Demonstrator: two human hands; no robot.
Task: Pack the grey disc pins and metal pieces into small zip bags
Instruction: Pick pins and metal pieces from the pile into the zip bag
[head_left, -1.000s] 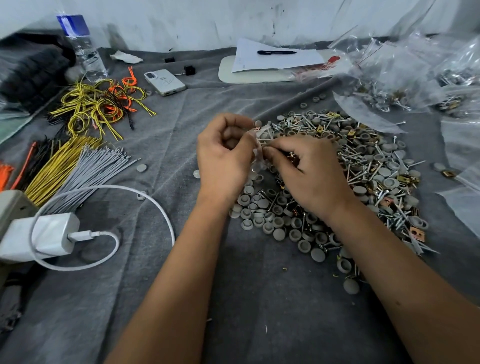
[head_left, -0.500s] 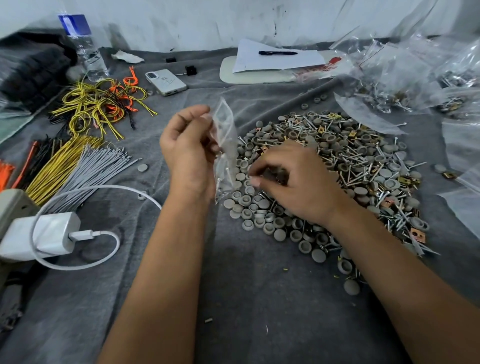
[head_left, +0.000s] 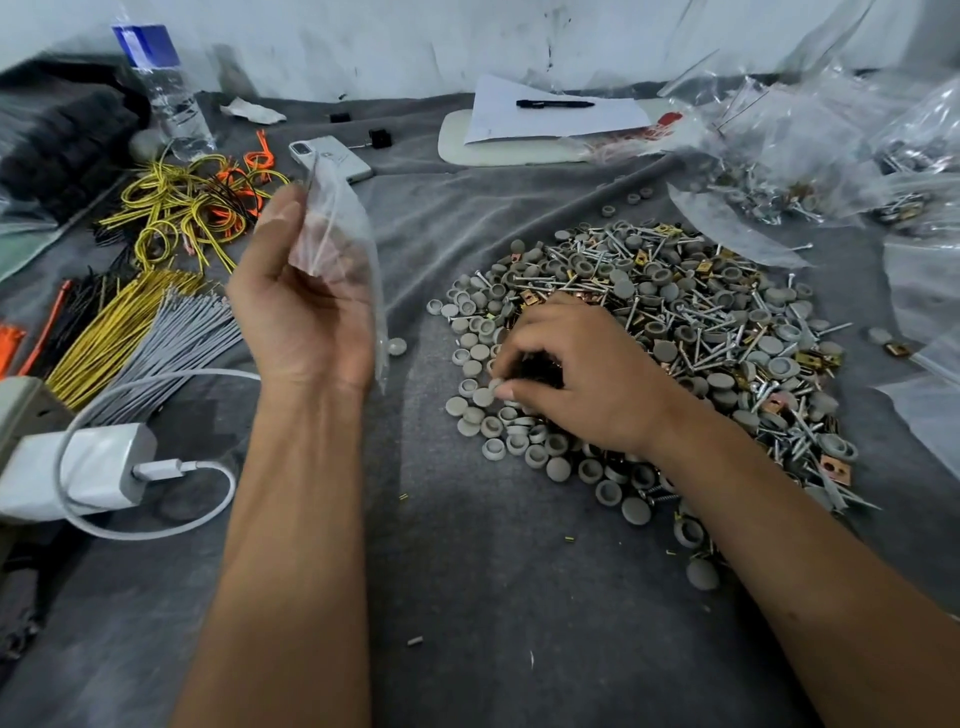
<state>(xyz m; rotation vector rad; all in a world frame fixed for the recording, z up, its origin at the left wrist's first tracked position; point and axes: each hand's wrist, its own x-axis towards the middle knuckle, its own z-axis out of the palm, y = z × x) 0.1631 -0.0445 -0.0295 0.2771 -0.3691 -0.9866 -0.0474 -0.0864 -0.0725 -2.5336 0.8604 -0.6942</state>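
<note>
Left of pile (head_left: 649, 353), left hand (head_left: 306, 306) lifted zip bag (head_left: 337, 244) (blurred), right hand (head_left: 576, 379) lower

Grey cloth (head_left: 467, 597) bears pin pile (head_left: 675, 322), wires (head_left: 171, 223), charger (head_left: 78, 467).

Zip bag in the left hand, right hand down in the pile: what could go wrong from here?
1. The left hand holds the zip bag loosely; a weak grip may let it slip or collapse shut before filling.
2. The right hand is picking grey discs at the edge of the pile, where screws lie mixed in; wrong pieces could come along, or points could prick fingers.
3. Stray discs already lie off the pile and may get missed.
</note>
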